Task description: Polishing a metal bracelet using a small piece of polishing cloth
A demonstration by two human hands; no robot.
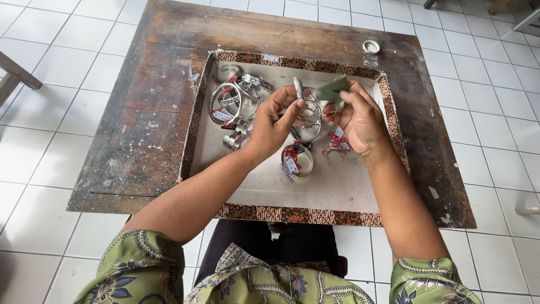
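— What do the hands hold?

— The left hand (274, 121) pinches a silver bangle (298, 88) in a closed grip. It stands on edge above the tray (292, 214). The right hand (357, 118) is closed on a small green cloth (333, 89), right beside the bangle.

— What could go wrong?

— The bangle looks smooth, so it might slip and drop onto the other bangles (239, 98) lying below. Their red tag strings (337, 142) might tangle too.

— And the room?

— The tray sits on an old, scratched wooden desk (163, 124). The floor (67, 50) has white tiles. A little round lid (370, 47) lies at the desk's far edge
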